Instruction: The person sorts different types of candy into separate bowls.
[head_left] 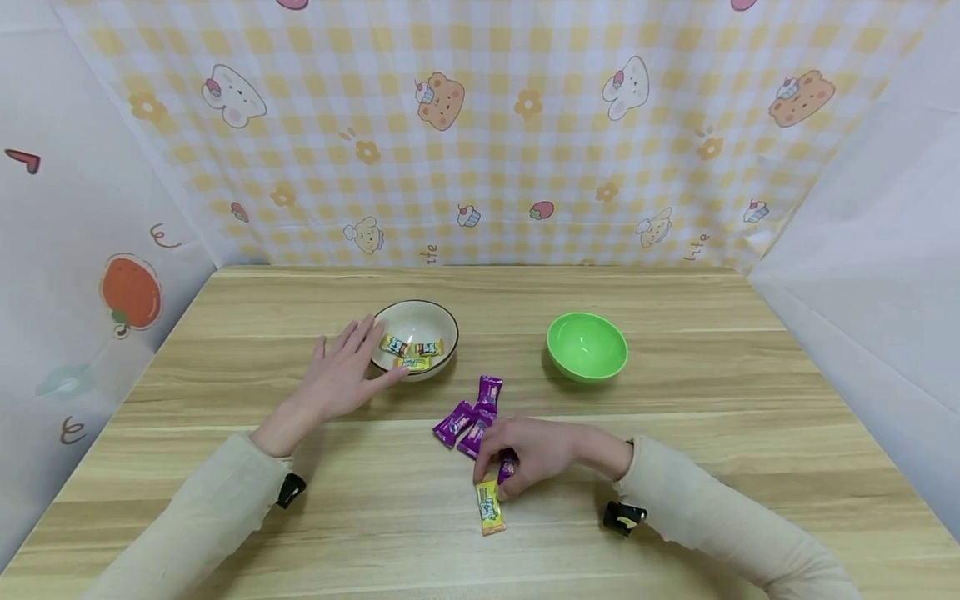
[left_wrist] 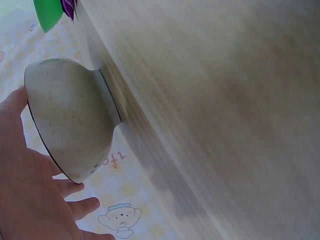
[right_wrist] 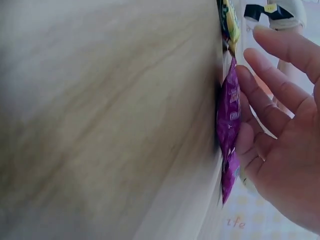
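Observation:
My right hand (head_left: pixel 531 454) is over the table, its fingertips and thumb at the upper end of a yellow candy packet (head_left: pixel 491 510). In the right wrist view thumb and fingers are apart, beside a purple candy packet (right_wrist: pixel 230 107). Several purple packets (head_left: pixel 454 423) lie in a loose cluster, partly hidden by this hand. My left hand (head_left: pixel 339 377) rests at the left rim of a cream bowl (head_left: pixel 427 315) with a dark edge, fingers spread. The left wrist view shows that bowl (left_wrist: pixel 70 115) from the side, with fingertips at its rim. Three yellow packets (head_left: pixel 412 363) lie inside it.
A green bowl (head_left: pixel 587 346) stands to the right of the cream bowl. The wooden table (head_left: pixel 675 333) ends at a checked cloth (head_left: pixel 495 167) behind, with pale cloth at both sides. Black wrist devices (head_left: pixel 624 517) are on both sleeves.

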